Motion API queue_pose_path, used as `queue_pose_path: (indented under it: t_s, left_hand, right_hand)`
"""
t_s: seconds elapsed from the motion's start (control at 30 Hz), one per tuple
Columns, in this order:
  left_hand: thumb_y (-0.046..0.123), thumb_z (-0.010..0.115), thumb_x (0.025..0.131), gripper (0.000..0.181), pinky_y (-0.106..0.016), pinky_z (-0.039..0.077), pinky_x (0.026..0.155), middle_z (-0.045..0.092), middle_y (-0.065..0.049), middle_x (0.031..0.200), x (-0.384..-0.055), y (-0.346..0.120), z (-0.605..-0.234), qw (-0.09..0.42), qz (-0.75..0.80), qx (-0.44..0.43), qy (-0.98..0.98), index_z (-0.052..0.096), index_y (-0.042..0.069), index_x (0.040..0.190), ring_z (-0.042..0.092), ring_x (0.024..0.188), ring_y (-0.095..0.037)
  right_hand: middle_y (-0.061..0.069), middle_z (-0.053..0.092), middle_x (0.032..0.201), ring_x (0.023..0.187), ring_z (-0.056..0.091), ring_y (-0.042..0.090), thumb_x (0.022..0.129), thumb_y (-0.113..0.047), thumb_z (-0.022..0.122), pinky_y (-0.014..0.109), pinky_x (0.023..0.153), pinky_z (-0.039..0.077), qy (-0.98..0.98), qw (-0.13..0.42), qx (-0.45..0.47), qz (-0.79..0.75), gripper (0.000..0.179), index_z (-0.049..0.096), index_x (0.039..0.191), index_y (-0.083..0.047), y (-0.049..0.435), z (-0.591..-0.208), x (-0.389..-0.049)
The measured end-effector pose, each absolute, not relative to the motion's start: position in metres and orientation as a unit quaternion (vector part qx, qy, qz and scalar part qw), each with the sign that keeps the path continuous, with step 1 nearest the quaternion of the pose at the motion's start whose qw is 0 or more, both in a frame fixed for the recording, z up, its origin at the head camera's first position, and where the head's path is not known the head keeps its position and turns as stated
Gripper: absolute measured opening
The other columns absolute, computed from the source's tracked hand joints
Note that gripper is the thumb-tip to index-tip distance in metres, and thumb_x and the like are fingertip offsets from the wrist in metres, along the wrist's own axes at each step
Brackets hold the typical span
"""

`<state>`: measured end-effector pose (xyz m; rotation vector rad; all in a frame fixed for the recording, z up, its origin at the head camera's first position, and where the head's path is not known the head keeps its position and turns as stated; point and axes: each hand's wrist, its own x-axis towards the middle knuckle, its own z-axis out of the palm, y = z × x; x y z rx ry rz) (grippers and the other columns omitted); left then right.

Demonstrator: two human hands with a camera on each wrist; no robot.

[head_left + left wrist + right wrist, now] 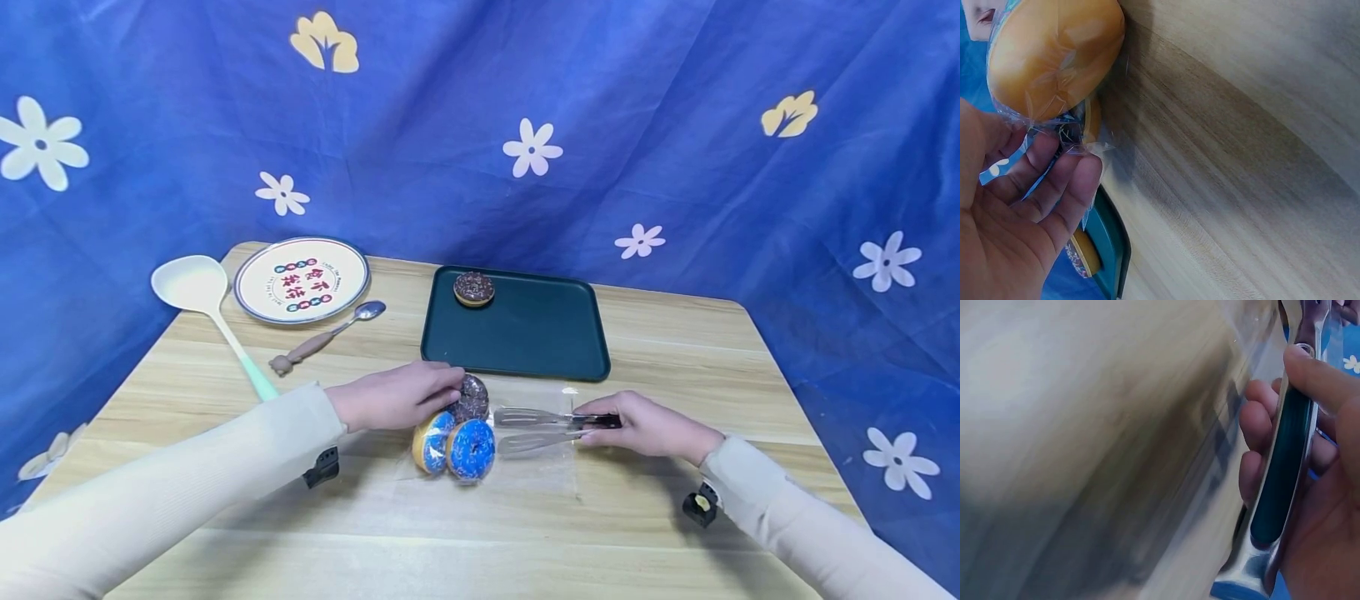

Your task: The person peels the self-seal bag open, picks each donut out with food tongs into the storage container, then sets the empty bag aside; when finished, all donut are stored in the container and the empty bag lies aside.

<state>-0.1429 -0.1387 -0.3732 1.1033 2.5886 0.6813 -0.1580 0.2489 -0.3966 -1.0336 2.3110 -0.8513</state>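
Clear plastic makes up the bag [536, 475] that I see on the wooden worktop [675, 350], with two blue-iced doughnuts [471, 450] and a chocolate doughnut [471, 402] bunched at its left end. I see the left hand [405, 394] reaching in beside the bunch, its fingers curled and clamped on the film; on the left wrist view, thumb and fingertips meet the plastic just under a doughnut's tan underside.

The right hand [641, 425] has its fingers wrapped round the handle of some metal tongs [525, 417]. I see the tongs' two arms standing apart, tips pointing left at the doughnuts, along the flat part of the bag; I cannot tell whether they are inside it.

Just beyond the bag I have a dark green tray [532, 333], bearing a brown-iced doughnut [474, 287] near its back left corner. Over to the left lie a white plate [258, 279] with red lettering, a spoon [312, 345] with a brown handle and a white ladle [191, 283] with a mint handle. Blue cloth [420, 167] with white and yellow flowers hangs behind.
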Motion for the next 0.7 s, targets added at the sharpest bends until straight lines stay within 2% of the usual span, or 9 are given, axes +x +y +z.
queue_pose_path:
  t_s: [0.17, 0.33, 0.47, 0.57, 0.7]
  left_hand:
    - [0.017, 0.052, 0.11, 0.016, -0.026, 0.044, 0.069, 0.051, 0.003, 0.081, -0.143, -0.139, -0.374, 0.121, 0.232, 0.38, 0.887, 0.055, 0.015, 0.094, 0.047, 0.073, -0.008]
    - [0.017, 0.052, 0.11, 0.015, -0.027, 0.044, 0.07, 0.052, 0.003, 0.081, -0.143, -0.138, -0.374, 0.116, 0.226, 0.381, 0.889, 0.056, 0.015, 0.095, 0.047, 0.074, -0.008]
    - [0.017, 0.052, 0.11, 0.015, -0.027, 0.046, 0.071, 0.053, 0.003, 0.082, -0.143, -0.139, -0.374, 0.116, 0.225, 0.381, 0.889, 0.057, 0.014, 0.096, 0.048, 0.074, -0.008]
    - [0.017, 0.052, 0.11, 0.015, -0.028, 0.047, 0.071, 0.053, 0.003, 0.082, -0.143, -0.139, -0.374, 0.117, 0.226, 0.381, 0.889, 0.057, 0.014, 0.096, 0.048, 0.075, -0.008]
    - [0.017, 0.052, 0.11, 0.015, -0.028, 0.046, 0.071, 0.053, 0.004, 0.082, -0.143, -0.139, -0.374, 0.112, 0.223, 0.383, 0.89, 0.057, 0.014, 0.095, 0.048, 0.074, -0.008]
  right_hand:
    - [-0.004, 0.076, 0.106, 0.081, 0.057, -0.001, 0.102, -0.03, 0.069, 0.021, 0.077, 0.051, 0.817, 0.276, -0.401, -0.31, 0.027, 0.074, 0.125, -0.016, 0.241, -0.396, -0.165]
    - [0.003, 0.074, 0.094, 0.066, 0.048, -0.002, 0.102, -0.031, 0.069, 0.018, 0.066, 0.045, 0.802, 0.324, -0.39, -0.316, 0.027, 0.074, 0.122, -0.014, 0.235, -0.394, -0.169]
    - [0.013, 0.07, 0.086, 0.064, 0.053, 0.005, 0.103, -0.028, 0.069, 0.018, 0.059, 0.045, 0.79, 0.36, -0.377, -0.322, 0.022, 0.075, 0.119, -0.015, 0.231, -0.392, -0.171]
    - [0.013, 0.071, 0.088, 0.065, 0.057, 0.012, 0.102, -0.027, 0.069, 0.019, 0.059, 0.047, 0.788, 0.373, -0.369, -0.324, 0.022, 0.076, 0.119, -0.015, 0.228, -0.391, -0.173]
    - [0.014, 0.071, 0.086, 0.066, 0.059, 0.013, 0.101, -0.025, 0.07, 0.02, 0.059, 0.048, 0.786, 0.378, -0.361, -0.331, 0.022, 0.077, 0.118, -0.012, 0.226, -0.392, -0.174]
